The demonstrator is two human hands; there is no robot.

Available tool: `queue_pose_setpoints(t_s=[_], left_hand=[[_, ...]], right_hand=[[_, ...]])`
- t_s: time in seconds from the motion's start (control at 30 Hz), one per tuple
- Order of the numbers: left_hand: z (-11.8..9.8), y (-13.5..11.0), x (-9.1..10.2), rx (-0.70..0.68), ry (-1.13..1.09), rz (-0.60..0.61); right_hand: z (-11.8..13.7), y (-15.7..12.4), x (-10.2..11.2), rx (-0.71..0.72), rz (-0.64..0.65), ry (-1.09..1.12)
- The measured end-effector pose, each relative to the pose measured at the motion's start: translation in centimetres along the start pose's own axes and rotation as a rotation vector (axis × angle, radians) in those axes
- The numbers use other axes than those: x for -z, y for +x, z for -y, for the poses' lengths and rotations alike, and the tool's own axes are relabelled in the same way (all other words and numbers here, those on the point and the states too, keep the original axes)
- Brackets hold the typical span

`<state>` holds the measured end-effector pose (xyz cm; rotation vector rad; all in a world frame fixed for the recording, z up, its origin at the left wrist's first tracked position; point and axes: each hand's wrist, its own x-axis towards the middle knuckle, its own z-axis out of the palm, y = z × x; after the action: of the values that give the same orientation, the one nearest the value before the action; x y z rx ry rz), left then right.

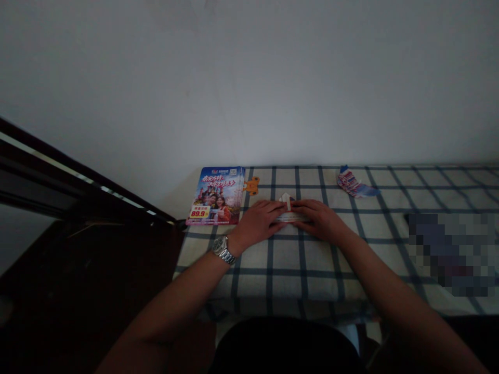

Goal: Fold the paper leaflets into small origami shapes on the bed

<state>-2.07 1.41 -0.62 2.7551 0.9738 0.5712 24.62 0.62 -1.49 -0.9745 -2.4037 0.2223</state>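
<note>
A small piece of folded paper [289, 216] with a pointed top lies on the checked tablecloth, in front of my body. My left hand [260, 222], with a metal watch [223, 250] on its wrist, grips the paper's left side, thumb below and fingers above. From the other side my right hand [318, 219] holds it in the same way, and the fingertips of both hands nearly meet over it. The fingers hide much of the paper's two ends.
Left of my hands lies a stack of printed flyers [216, 197], beside an orange bear-shaped piece [251, 185]. A crumpled printed paper strip [354, 186] rests at the back right. A blurred-out object [452, 254] is on the right. The checked tablecloth [284, 259] meets a pale wall [249, 93].
</note>
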Motion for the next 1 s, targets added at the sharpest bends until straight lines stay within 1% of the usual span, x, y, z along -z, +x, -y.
queue_pose_setpoints(t_s=[0.17, 0.37, 0.63, 1.0], left_hand=[[-0.02, 0.05, 0.03, -0.001, 0.003, 0.011], [-0.01, 0.07, -0.05, 0.001, 0.001, -0.009], [-0.11, 0.27, 0.22, -0.004, 0.009, 0.006], [-0.31, 0.17, 0.36, 0.004, -0.027, -0.025]], right_hand=[[-0.03, -0.03, 0.06, -0.012, 0.009, 0.011], [0.07, 0.08, 0.23, -0.004, 0.012, 0.027], [0.42, 0.15, 0.53, -0.009, 0.016, 0.022], [-0.18, -0.04, -0.15, 0.003, -0.012, 0.04]])
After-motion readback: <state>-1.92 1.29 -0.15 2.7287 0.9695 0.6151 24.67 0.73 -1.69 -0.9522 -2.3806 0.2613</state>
